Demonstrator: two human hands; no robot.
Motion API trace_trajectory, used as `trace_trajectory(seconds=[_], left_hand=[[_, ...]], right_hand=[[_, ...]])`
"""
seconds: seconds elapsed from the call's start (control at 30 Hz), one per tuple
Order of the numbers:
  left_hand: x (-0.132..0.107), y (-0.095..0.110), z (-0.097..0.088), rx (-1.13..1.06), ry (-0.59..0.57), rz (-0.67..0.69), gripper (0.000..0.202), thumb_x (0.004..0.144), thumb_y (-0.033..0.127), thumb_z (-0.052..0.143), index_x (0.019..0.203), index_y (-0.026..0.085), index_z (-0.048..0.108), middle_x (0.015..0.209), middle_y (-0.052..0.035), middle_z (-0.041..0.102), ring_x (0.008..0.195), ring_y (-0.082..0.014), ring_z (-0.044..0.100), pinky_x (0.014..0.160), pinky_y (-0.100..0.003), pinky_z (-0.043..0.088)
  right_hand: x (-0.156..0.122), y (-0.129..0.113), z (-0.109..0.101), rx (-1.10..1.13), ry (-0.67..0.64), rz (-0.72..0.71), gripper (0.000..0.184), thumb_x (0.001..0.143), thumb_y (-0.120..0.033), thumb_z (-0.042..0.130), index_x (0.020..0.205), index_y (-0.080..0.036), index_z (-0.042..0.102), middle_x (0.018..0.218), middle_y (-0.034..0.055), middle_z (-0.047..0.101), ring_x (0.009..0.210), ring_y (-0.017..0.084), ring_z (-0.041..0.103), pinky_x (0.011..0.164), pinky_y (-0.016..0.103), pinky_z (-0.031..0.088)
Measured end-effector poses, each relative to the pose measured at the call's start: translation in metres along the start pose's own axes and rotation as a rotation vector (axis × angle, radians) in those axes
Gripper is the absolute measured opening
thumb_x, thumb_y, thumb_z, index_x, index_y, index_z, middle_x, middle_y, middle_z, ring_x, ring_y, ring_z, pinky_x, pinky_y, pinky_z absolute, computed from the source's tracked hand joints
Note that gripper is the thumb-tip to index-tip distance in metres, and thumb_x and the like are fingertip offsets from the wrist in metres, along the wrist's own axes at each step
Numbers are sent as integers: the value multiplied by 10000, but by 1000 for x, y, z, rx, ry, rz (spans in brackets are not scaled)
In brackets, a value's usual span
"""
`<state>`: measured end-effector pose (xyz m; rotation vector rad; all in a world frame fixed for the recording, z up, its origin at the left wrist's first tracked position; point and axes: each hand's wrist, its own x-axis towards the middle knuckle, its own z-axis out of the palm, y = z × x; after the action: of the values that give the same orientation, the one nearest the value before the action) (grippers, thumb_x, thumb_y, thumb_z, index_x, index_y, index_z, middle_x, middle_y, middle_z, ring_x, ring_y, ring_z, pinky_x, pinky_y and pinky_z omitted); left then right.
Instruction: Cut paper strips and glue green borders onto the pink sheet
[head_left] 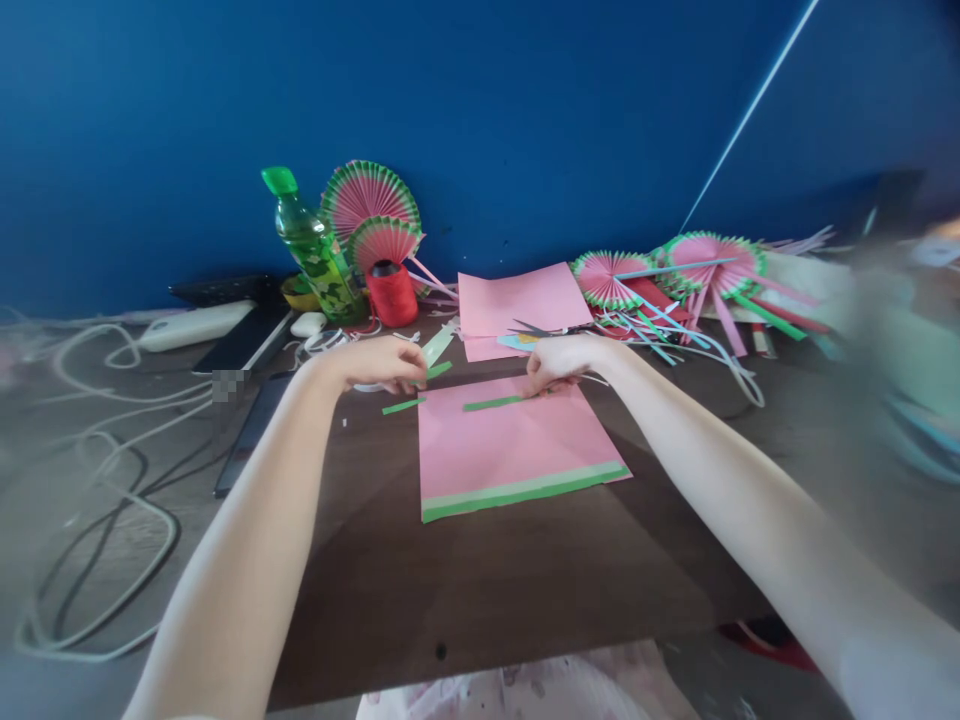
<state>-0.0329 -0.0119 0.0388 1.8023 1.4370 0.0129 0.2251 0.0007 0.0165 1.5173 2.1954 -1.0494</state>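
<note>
A pink paper sheet (510,435) lies flat on the dark table, with a light green and a darker green band along its near edge. My right hand (555,365) is at the sheet's far edge, fingers closed on the end of a green paper strip (491,404) that extends left over the pink. My left hand (397,364) is just beyond the sheet's far left corner, its fingers pinched together. A short green piece (439,370) shows beside those fingertips and seems held by them. Another green strip (403,406) lies below that hand, by the sheet's corner.
Behind are scissors (536,329), more pink paper (521,300), a red thread spool (392,294) and a green bottle (315,250). Folded paper fans (371,200) lean on the blue wall; others (712,265) lie right among paper strips. White cables (112,450) and a phone (251,430) are left.
</note>
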Motion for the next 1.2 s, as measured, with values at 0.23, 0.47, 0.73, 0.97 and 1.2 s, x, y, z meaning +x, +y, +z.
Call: trace_trajectory(seconds=[0.23,0.47,0.73,0.97,1.2], left_hand=[[10,7,22,-320,25,176,321,558,253,683,857,158,609,693,21,589,635,-103,555,631,-227,446],[14,13,31,-574,59,158,222,597,237,689,740,168,534,723,2,630,671,-134,630,698,-287,493],[20,12,33,-719,228,180,169,616,159,685,665,149,524,606,45,545,573,-61,552,651,-223,465],[14,17,32,-738,263,108,228,647,109,648,743,179,454,635,34,611,623,-107,642,673,-251,498],[3,11,25,-365,5,-45,280,582,339,742,703,171,554,730,-13,692,656,-136,641,622,-238,478]], right_hand=[[-3,-2,0,-31,5,-1,376,663,-518,656,655,-149,587,486,-38,468,419,59,368,435,230,291],[-1,-1,0,-50,11,13,405,651,-555,648,668,-153,596,514,-26,496,436,68,391,452,237,311],[1,1,-1,-39,-7,0,377,665,-522,644,666,-149,587,509,-32,495,418,58,389,439,228,302],[-1,0,-1,-45,2,17,394,654,-537,652,637,-152,569,492,-38,486,410,54,381,433,226,297],[-2,0,-2,-44,-26,15,425,669,-565,628,617,-149,561,500,-22,506,418,59,406,440,228,317]])
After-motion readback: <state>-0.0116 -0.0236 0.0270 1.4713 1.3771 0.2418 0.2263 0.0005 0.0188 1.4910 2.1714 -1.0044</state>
